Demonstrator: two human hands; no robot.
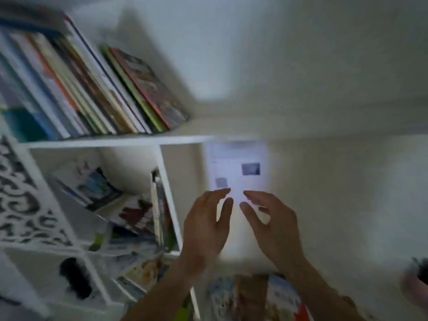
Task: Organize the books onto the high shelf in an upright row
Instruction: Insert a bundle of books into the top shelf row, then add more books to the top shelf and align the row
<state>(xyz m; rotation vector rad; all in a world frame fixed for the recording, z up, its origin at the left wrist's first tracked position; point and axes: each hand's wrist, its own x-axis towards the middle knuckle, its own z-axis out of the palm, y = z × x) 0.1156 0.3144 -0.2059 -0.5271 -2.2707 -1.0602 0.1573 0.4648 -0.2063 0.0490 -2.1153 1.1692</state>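
White book (pixel 238 172) blurred btwn open hands, left (pixel 206 225) & right (pixel 273 228).

High shelf (pixel 111 142) lies bare right of the leaning books (pixel 97 89).

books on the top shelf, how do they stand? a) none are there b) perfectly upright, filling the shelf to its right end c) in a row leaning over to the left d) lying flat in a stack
c: the row of books on the high shelf tilts left, spines forward, and the shelf's right part is bare, while both hands hover below near a white book.
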